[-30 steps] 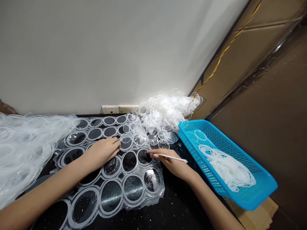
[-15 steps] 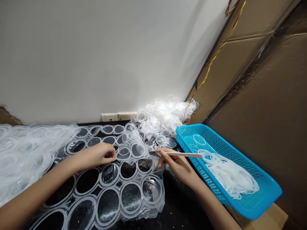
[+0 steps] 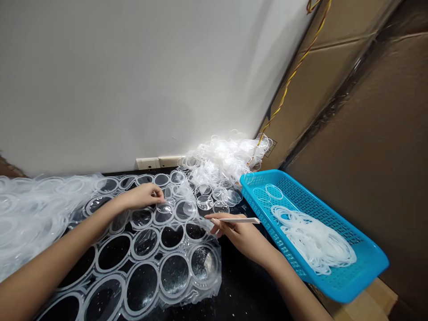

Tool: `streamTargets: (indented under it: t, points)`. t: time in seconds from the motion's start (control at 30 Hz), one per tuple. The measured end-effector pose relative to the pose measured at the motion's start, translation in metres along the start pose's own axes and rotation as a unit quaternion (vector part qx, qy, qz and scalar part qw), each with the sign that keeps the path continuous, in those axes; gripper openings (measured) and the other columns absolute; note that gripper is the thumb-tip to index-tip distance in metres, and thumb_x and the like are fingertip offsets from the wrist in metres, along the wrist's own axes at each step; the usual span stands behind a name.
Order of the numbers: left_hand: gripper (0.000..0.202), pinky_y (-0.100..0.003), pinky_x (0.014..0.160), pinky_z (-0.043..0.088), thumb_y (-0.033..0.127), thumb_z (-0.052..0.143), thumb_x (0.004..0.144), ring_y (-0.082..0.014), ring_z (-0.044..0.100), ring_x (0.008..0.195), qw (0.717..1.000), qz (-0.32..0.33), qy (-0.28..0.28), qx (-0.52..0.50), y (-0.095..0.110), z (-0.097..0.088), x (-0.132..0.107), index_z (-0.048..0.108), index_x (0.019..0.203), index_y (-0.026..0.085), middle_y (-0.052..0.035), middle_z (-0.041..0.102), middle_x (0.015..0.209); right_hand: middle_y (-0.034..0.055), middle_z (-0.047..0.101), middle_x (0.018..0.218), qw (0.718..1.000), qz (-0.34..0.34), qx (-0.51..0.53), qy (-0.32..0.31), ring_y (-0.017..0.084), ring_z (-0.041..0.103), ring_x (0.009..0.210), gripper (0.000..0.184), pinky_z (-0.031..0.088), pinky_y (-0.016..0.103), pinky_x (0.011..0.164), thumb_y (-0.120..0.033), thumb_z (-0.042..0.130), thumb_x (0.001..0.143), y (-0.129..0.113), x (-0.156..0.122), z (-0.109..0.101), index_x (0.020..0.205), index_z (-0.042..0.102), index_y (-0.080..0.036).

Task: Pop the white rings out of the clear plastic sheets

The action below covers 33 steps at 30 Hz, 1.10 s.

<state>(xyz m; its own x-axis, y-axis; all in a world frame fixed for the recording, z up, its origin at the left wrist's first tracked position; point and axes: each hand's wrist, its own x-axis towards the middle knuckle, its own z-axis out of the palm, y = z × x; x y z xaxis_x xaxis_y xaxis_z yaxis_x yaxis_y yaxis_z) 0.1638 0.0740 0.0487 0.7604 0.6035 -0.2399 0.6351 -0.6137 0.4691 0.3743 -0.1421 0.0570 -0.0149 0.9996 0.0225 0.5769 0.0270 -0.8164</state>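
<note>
A clear plastic sheet (image 3: 157,261) patterned with rows of white-edged rings lies over the black tabletop. Above its upper middle is my left hand (image 3: 147,196), thumb and fingers curled together at the film; whatever they pinch is too small to make out. My right hand (image 3: 237,234) grips a slim, pale pen-like tool (image 3: 240,220), whose thin dark tip points left over the sheet's right part. Just beyond the right hand, loose clear discs (image 3: 204,202) lie on the table.
A blue perforated basket (image 3: 363,285) at right holds a heap of white rings (image 3: 317,240). A tangled pile of thin rings (image 3: 224,160) rests against the grey wall. More ringed sheets (image 3: 30,214) are heaped at left. Cardboard boxes (image 3: 361,125) and a twisted yellow-brown wire (image 3: 287,84) stand right.
My left hand has shifted up the sheet, away from me. The right hand has moved slightly left and down with its tool. The whole view has shifted a little.
</note>
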Motion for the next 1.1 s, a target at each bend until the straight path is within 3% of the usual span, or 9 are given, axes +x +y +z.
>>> streamTargets:
  t: [0.17,0.3,0.4,0.6,0.77,1.1]
  points:
    - [0.041,-0.025,0.062,0.040,0.055,0.051,0.070,-0.0170,0.054,0.071,0.999,0.024,-0.010,-0.048,-0.003,-0.022,0.013,0.061,0.086,0.018,-0.0026,0.062,0.079,0.0046,0.066,0.080,1.000,-0.016,-0.015,0.009,0.015,0.061,0.072,0.034,0.047,0.026,0.063,-0.033,0.034,0.091,-0.001,-0.002,-0.003,0.107,0.061,-0.020]
    - [0.053,-0.025,0.068,0.041,0.050,0.059,0.064,-0.0182,0.054,0.081,0.998,0.037,-0.006,-0.053,-0.001,-0.013,0.032,0.055,0.105,0.017,-0.0049,0.061,0.092,0.0045,0.067,0.077,0.999,-0.016,-0.024,0.020,0.015,0.061,0.070,0.034,0.046,0.025,0.060,-0.032,0.035,0.091,-0.001,-0.001,-0.003,0.107,0.062,-0.019]
    - [0.064,-0.025,0.065,0.040,0.050,0.059,0.062,-0.0185,0.055,0.077,0.999,0.029,0.005,-0.041,0.003,-0.008,0.038,0.050,0.114,0.014,-0.0042,0.061,0.085,0.0041,0.067,0.076,0.999,-0.021,-0.034,0.027,0.015,0.061,0.068,0.032,0.046,0.024,0.059,-0.030,0.036,0.091,0.000,-0.001,-0.004,0.106,0.062,-0.019]
    - [0.037,-0.027,0.066,0.038,0.045,0.058,0.063,-0.0194,0.057,0.075,1.000,0.000,0.019,0.016,0.012,-0.040,0.040,0.065,0.086,0.017,-0.0042,0.065,0.079,0.0052,0.068,0.079,0.999,-0.011,-0.037,0.039,0.015,0.063,0.068,0.033,0.047,0.024,0.061,-0.029,0.037,0.090,-0.003,-0.003,-0.006,0.108,0.062,-0.017]
    - [0.016,-0.028,0.059,0.034,0.036,0.063,0.055,-0.0187,0.054,0.062,0.997,-0.012,0.005,0.073,0.024,-0.053,0.049,0.063,0.055,0.020,-0.0019,0.063,0.059,0.0056,0.069,0.080,0.998,-0.013,-0.041,0.052,0.016,0.063,0.069,0.031,0.047,0.025,0.061,-0.027,0.039,0.089,-0.002,-0.004,-0.007,0.107,0.062,-0.019]
    - [0.028,-0.025,0.059,0.038,0.044,0.054,0.068,-0.0152,0.054,0.064,0.998,0.058,0.025,0.014,0.065,-0.068,0.039,0.062,0.071,0.017,-0.0033,0.064,0.070,0.0043,0.068,0.080,0.995,-0.019,-0.070,0.074,0.016,0.061,0.070,0.030,0.044,0.024,0.063,-0.029,0.039,0.089,0.006,-0.003,-0.007,0.106,0.063,-0.021]
